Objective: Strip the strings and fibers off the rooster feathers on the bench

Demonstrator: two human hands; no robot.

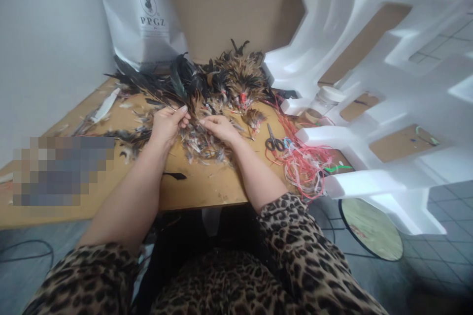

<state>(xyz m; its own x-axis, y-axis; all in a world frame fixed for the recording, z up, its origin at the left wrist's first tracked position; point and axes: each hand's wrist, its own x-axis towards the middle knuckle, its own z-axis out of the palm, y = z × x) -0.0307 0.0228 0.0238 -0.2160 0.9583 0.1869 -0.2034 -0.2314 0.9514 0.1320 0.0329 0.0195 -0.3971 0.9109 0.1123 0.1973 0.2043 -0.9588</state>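
Over the middle of the table, my left hand (168, 125) is closed in a pinch on dark feathers (153, 92) that fan out beyond it. Close by on the right, my right hand (220, 129) has its thumb and fingertips pressed together by a brownish feather (195, 107); what exactly lies in that pinch is too small to make out. Beneath both hands spreads a heap of loose feather scraps (195, 145). Behind them stand bunches of brown feathers (246, 76), with red at their base, and glossy black feathers (181, 76).
Black-handled scissors (274, 142) lie right of my right hand, beside tangled red and white strings (305, 165). White foam pieces (354, 182) crowd the right side. A white feather (107, 106) rests at left, and a printed bag (148, 24) stands behind. A round stool (371, 229) is below.
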